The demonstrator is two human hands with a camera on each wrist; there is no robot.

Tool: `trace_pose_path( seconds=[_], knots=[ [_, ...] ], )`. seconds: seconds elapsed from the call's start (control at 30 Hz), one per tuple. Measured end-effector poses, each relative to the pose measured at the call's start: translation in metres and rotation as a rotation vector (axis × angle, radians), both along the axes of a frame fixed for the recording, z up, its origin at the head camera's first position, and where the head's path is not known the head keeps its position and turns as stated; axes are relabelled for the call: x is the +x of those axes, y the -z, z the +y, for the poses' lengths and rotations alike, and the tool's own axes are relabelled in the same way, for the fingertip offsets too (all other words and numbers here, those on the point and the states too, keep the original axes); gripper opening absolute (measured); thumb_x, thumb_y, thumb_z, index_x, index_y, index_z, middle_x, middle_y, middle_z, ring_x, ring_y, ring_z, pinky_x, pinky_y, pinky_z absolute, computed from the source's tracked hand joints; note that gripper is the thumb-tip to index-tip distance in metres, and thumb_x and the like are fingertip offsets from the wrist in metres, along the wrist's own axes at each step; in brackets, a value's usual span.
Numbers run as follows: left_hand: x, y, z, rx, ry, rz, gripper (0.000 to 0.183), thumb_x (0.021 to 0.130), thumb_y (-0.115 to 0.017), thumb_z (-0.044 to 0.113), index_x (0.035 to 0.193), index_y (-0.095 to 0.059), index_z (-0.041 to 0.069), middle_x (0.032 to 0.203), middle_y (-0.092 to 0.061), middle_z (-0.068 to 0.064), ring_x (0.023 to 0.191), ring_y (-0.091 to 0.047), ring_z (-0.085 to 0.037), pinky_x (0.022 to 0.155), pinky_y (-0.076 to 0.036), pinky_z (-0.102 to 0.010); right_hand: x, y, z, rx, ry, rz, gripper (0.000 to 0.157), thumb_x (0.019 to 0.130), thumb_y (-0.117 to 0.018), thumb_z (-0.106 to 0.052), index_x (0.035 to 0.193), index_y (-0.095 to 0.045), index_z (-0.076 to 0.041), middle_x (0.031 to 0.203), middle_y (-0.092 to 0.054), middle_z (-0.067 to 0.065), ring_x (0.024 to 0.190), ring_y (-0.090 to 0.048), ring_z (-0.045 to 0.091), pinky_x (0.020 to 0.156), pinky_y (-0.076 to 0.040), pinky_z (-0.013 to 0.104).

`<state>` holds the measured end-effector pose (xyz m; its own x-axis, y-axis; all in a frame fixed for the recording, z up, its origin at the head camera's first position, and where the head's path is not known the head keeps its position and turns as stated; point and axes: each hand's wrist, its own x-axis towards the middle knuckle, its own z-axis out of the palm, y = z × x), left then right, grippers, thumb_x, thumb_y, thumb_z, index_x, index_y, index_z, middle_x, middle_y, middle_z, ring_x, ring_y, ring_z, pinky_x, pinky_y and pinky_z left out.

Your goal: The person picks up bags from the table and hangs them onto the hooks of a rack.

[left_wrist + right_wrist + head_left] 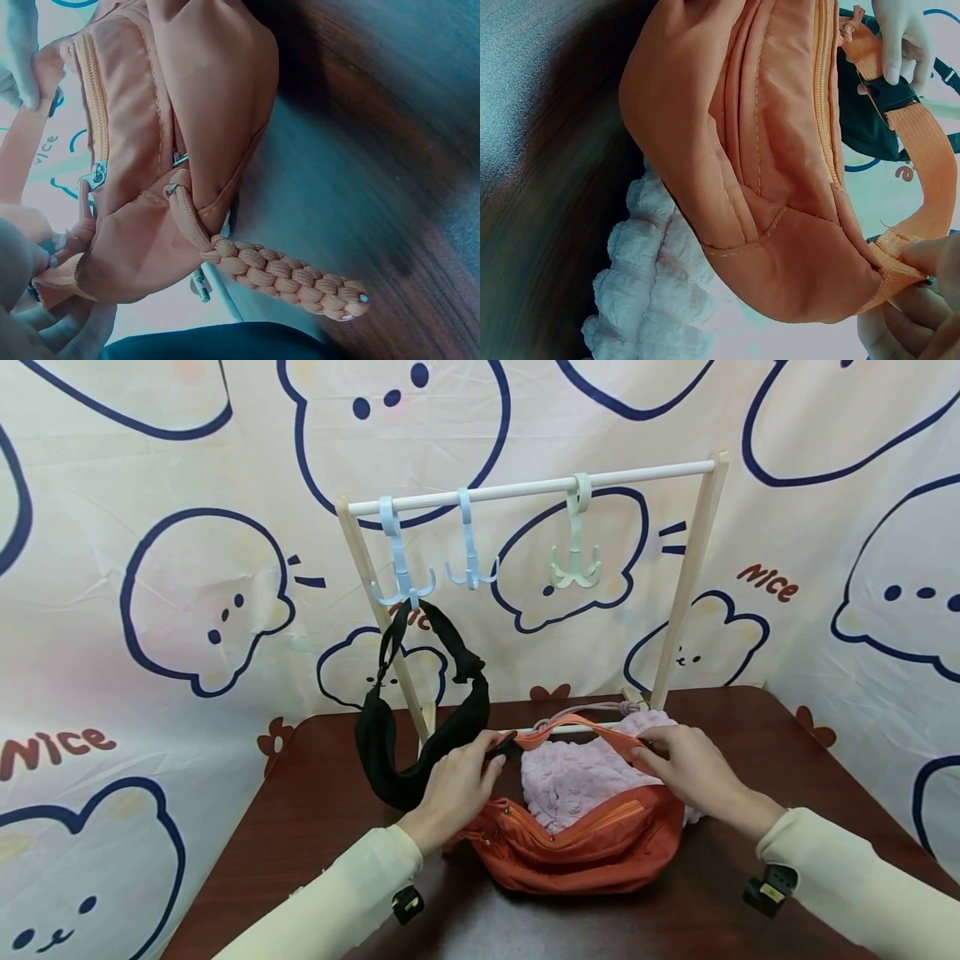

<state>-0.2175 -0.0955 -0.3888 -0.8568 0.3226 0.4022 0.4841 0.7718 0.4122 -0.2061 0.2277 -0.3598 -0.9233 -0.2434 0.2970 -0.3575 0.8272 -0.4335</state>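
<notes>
Orange bag [577, 864]: held between my two hands, in front of the rack, over the middle of the counter [300, 835]. Whether its base touches the counter I cannot tell.

Grip: my left hand [459, 787] pinches the black buckle [891, 94], hard and smooth, thumb on top; my right hand [697, 768] pinches the flat woven strap [930, 157] at the bag's other end, fingers curled under. The strap arches between them.

Bag: thin, smooth fabric, slack and creased, rounded along the bottom, with stitched seams. A toothed zipper [94, 97] runs along the upper edge. From one end juts a thick braided cord [289, 277], plaited in plump, ribbed lobes.

Just behind the orange bag: a pale lilac plush bag [577, 772], soft, lumpy pile, with a slender mauve handle [611, 706].

Left of these, a black bag [378, 756], limp matte cloth, crescent-shaped, hangs by its strap from a pale blue hook [400, 556]. A second blue hook [471, 547] and a mint green hook [575, 539], both with upturned prongs, hang on the rack's smooth white rod [525, 489]; posts [690, 585] are pale wood.

Counter: dark reddish-brown, grained, slightly glossy.
</notes>
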Motion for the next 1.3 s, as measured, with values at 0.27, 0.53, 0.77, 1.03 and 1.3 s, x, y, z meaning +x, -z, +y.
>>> trace_pose_path(
  seconds=[0.27,0.53,0.77,1.03,1.3],
  knots=[
    [0.002,0.000,0.000,0.037,0.000,0.027,0.028,0.104,-0.058,0.026,0.130,-0.059,0.017,0.083,-0.064,0.006,0.058,-0.049,-0.005,0.052,-0.038,-0.022,0.004,-0.004,0.003,-0.001,-0.009,0.029,0.019,0.094,-0.070,-0.010,0.108,-0.076,0.001,0.092,-0.077,0.013,0.073,-0.063,0.014,0.062,-0.052,0.031],
    [0.005,-0.005,0.001,0.060,0.011,0.043,0.029,0.104,-0.058,0.026,0.131,-0.059,0.018,0.083,-0.063,0.006,0.056,-0.047,-0.005,0.051,-0.037,-0.022,0.008,-0.009,0.003,-0.017,-0.018,0.036,0.018,0.094,-0.069,-0.009,0.107,-0.077,0.000,0.092,-0.077,0.012,0.070,-0.057,0.012,0.057,-0.044,0.023],
    [0.008,-0.009,0.003,0.069,0.030,0.057,0.030,0.103,-0.059,0.026,0.132,-0.059,0.017,0.083,-0.063,0.005,0.056,-0.046,-0.004,0.051,-0.037,-0.022,0.012,-0.012,0.004,-0.033,-0.016,0.050,0.015,0.094,-0.069,-0.008,0.105,-0.077,-0.002,0.085,-0.075,0.008,0.065,-0.053,0.012,0.053,-0.041,0.023],
    [0.008,-0.012,0.005,0.083,0.032,0.063,0.029,0.102,-0.062,0.027,0.129,-0.060,0.018,0.080,-0.061,0.006,0.061,-0.049,-0.006,0.054,-0.039,-0.022,0.012,-0.014,0.007,-0.047,-0.009,0.058,0.015,0.095,-0.069,-0.009,0.104,-0.077,-0.002,0.085,-0.074,0.009,0.064,-0.051,0.012,0.052,-0.041,0.023],
    [0.010,-0.015,0.007,0.103,0.048,0.090,0.028,0.101,-0.063,0.026,0.128,-0.061,0.018,0.076,-0.060,0.007,0.058,-0.047,-0.005,0.053,-0.037,-0.022,0.015,-0.020,0.005,-0.081,-0.006,0.056,0.016,0.096,-0.068,-0.009,0.106,-0.077,-0.002,0.089,-0.075,0.011,0.061,-0.050,0.009,0.049,-0.040,0.024]
  ],
)
